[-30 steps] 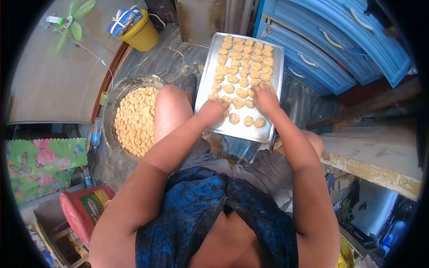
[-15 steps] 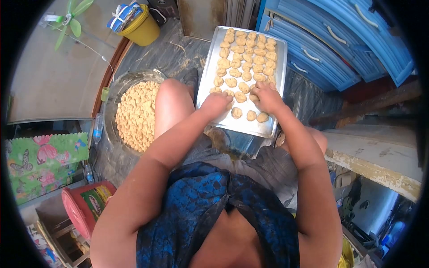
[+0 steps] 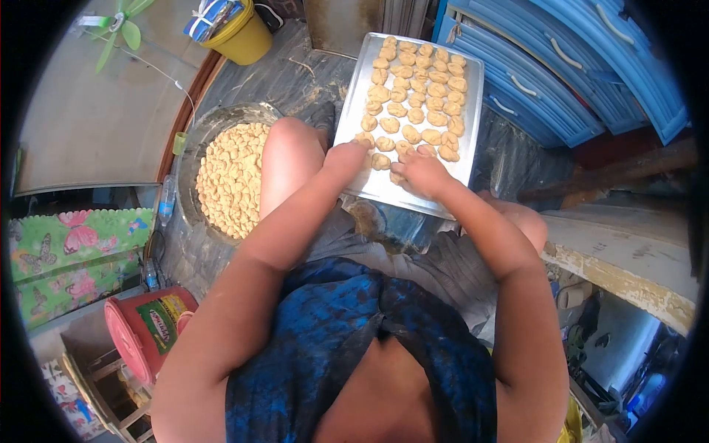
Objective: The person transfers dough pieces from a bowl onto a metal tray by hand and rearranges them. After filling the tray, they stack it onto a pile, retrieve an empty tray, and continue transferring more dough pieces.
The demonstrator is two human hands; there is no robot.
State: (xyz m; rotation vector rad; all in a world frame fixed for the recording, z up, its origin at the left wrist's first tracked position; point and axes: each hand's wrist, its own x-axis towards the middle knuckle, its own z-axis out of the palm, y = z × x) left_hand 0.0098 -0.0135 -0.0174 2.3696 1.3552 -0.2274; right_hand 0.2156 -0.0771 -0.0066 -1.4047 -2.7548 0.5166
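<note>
A silvery metal tray (image 3: 413, 193) lies tilted across in front of my knees, carrying rows of lumpy tan dough pieces (image 3: 389, 125). My left hand (image 3: 347, 161) is at its near left side, fingertips curled against a dough piece at the end of a row. Over the near rows, my right hand (image 3: 422, 174) has its fingers bent down around a dough piece (image 3: 396, 178), partly hidden by the hand. Another dough piece (image 3: 380, 162) sits between the two hands.
Left of my knee stands a wide basin (image 3: 193, 177) heaped with small dough pieces (image 3: 230, 177). A yellow bucket (image 3: 247, 40) is beyond it. Blue drawers (image 3: 509, 74) rise at the far right. A red bucket (image 3: 136, 332) and a worn wooden ledge (image 3: 620, 288) flank me.
My right hand has moved left and nearer to me over the tray. The near-row dough pieces are now rearranged or covered. My left hand has shifted slightly left; the view has shifted a little.
</note>
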